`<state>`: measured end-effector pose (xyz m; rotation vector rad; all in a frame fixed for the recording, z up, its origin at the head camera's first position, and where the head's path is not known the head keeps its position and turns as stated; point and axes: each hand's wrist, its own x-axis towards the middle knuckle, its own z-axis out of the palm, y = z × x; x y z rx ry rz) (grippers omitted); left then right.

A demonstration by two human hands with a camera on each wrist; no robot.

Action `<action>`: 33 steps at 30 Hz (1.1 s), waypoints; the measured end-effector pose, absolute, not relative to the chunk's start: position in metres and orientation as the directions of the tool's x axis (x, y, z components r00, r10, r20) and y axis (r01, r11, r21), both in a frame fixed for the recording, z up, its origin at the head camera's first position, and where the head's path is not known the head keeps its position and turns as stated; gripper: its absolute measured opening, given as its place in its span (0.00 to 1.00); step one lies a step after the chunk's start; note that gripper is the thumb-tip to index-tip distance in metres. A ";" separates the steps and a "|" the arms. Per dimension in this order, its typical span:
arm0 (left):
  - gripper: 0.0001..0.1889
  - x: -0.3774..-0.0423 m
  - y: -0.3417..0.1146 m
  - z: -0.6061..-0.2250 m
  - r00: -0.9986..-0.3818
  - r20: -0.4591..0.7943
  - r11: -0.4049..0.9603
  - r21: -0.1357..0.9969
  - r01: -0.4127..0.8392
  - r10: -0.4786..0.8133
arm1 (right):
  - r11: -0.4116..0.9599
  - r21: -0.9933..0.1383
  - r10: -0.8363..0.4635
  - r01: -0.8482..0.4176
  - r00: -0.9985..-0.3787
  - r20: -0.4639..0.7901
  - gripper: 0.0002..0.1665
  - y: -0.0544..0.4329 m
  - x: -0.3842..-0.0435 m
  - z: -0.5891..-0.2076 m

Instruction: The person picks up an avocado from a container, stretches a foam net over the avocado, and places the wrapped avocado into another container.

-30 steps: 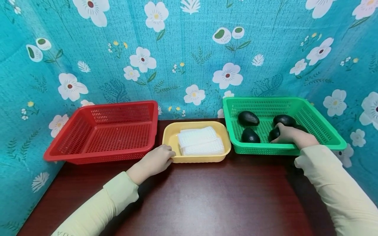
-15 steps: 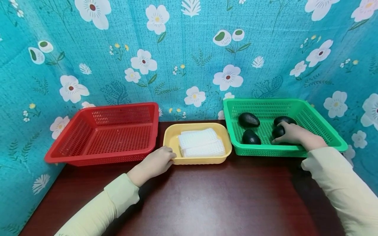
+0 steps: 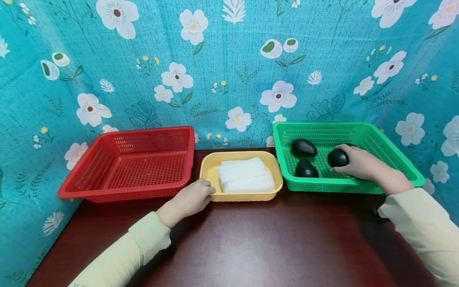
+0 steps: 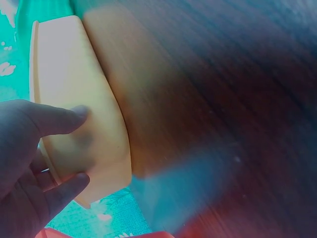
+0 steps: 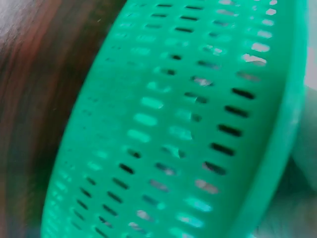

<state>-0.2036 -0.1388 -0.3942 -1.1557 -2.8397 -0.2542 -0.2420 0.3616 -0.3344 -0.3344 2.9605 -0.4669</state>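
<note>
In the head view my right hand [image 3: 362, 162] grips a dark avocado [image 3: 337, 158] inside the green basket [image 3: 333, 185], thumb and fingers around it. Two more avocados, an upper one [image 3: 303, 148] and a lower one [image 3: 306, 169], lie on the basket's left side. Another is mostly hidden behind the right hand. My left hand [image 3: 191, 197] pinches the rim of the yellow tray [image 3: 247, 197] at its front left corner; the left wrist view shows fingertips [image 4: 74, 119] against its outer wall. White foam net sleeves [image 3: 247, 175] lie in that tray. The basket wall [image 5: 163, 119] hides the right hand's grasp in the right wrist view.
A red basket [image 3: 143, 192] stands at the left, with a bare floor showing. All the containers stand on a dark brown table [image 3: 258, 239]. Behind them hangs a blue flowered cloth [image 3: 229, 79].
The right hand has taken hold of an avocado and shifted it slightly up inside the green basket. The left hand stays at the yellow tray's corner. The head view has tilted slightly.
</note>
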 end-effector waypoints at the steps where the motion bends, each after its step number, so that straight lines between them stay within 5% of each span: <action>1: 0.05 -0.204 -0.139 -0.395 -0.713 0.125 0.702 0.125 0.701 0.690 | 0.927 -0.317 -0.239 -0.201 -0.967 -0.086 0.52 0.360 -0.240 -0.332; 33: 0.05 -0.204 -0.141 -0.394 -0.707 0.124 0.695 0.133 0.707 0.696 | 0.826 -0.254 -0.470 -0.504 -0.863 0.183 0.46 0.254 -0.171 -0.290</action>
